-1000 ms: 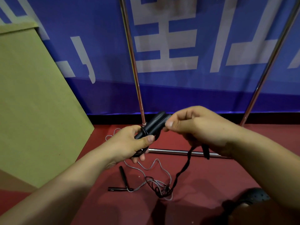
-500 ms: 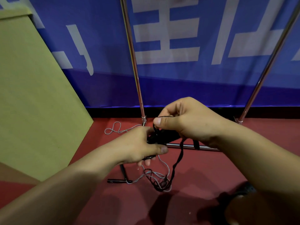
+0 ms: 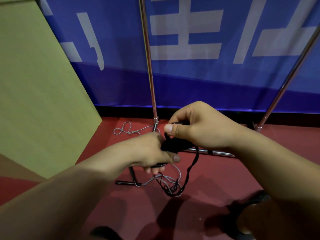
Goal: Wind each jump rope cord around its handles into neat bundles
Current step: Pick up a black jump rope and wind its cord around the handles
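Grip, left: my left hand (image 3: 152, 153) is curling round the black handles (image 3: 174, 146), holding them together just above the floor.
Grip, right: my right hand (image 3: 195, 129) is pinching the black cord (image 3: 194, 161) over the handles' top end.
Bundle in hand: I am judging it partly wound; the cord's tail is trailing down to a loose heap on the red floor (image 3: 216, 179).
Second rope: the grey cord (image 3: 128, 130) is lying unwound, tangling with the black tail; its thin handles (image 3: 126, 183) are resting on the floor untouched.
Left to do: I am reckoning well over half.
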Demonstrator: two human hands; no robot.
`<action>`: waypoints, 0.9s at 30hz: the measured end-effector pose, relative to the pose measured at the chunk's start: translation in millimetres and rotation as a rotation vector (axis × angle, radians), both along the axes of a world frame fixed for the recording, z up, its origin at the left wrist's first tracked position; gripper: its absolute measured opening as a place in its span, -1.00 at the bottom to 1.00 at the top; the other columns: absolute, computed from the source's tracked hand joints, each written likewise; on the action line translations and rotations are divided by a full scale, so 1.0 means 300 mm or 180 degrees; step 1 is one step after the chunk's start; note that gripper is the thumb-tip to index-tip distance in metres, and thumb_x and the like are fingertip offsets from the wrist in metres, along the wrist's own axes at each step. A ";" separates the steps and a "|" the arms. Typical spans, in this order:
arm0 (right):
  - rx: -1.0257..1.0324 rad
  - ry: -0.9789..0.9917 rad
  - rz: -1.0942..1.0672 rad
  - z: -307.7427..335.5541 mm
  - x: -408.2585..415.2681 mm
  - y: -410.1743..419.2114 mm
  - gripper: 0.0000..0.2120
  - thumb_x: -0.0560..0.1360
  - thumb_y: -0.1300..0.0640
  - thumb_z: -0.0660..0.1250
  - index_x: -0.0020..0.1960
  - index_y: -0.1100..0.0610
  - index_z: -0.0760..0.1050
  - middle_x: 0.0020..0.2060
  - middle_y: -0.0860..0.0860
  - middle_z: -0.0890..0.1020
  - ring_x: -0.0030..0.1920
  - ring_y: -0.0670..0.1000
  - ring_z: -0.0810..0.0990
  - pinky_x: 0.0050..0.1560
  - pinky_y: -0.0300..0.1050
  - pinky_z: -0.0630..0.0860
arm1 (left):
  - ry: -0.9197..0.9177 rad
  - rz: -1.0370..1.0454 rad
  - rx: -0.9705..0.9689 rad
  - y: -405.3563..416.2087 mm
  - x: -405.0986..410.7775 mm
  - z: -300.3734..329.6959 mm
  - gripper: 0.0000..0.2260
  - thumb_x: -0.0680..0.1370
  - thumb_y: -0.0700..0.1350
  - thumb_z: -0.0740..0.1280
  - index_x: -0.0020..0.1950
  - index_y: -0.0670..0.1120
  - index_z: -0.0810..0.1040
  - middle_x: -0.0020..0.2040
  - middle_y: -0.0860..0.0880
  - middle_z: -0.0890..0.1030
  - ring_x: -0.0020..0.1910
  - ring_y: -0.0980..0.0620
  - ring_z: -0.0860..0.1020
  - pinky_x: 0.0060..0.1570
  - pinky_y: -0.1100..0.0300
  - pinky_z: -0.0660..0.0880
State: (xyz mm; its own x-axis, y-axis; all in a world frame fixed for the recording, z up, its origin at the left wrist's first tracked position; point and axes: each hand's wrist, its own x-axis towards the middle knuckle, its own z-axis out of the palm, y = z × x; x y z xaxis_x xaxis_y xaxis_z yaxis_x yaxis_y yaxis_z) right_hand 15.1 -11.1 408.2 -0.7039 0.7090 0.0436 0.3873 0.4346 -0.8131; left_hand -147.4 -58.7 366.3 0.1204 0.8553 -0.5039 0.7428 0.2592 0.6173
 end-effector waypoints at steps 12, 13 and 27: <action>0.1632 -0.0739 -0.0892 -0.051 -0.012 0.087 -0.64 0.54 -0.21 0.28 -0.15 0.06 0.59 -0.32 0.01 0.63 -0.25 0.08 0.58 -0.22 0.07 0.57 | 0.0204 -0.0418 0.0457 0.006 0.020 0.024 -0.72 0.54 0.12 0.40 -0.14 -0.10 0.53 -0.36 -0.01 0.63 -0.48 0.06 0.55 -0.29 0.18 0.53; 0.1672 -0.0731 -0.0898 -0.052 -0.015 0.085 -0.65 0.54 -0.22 0.28 -0.13 0.05 0.60 -0.32 0.01 0.63 -0.25 0.08 0.58 -0.22 0.07 0.57 | 0.0191 -0.0449 0.0477 0.005 0.018 0.028 -0.72 0.54 0.12 0.40 -0.15 -0.09 0.52 -0.36 -0.01 0.63 -0.48 0.06 0.55 -0.28 0.17 0.53; 0.0503 -0.0347 -0.0773 0.040 0.012 0.144 -0.64 0.28 -0.21 0.54 -0.27 0.10 0.67 -0.45 -0.09 0.61 -0.42 -0.17 0.50 -0.36 -0.32 0.45 | 0.0681 -0.0622 0.1287 -0.036 0.007 0.109 -0.58 0.43 0.23 0.46 -0.17 -0.13 0.50 -0.35 -0.03 0.53 -0.40 0.05 0.44 -0.39 0.19 0.33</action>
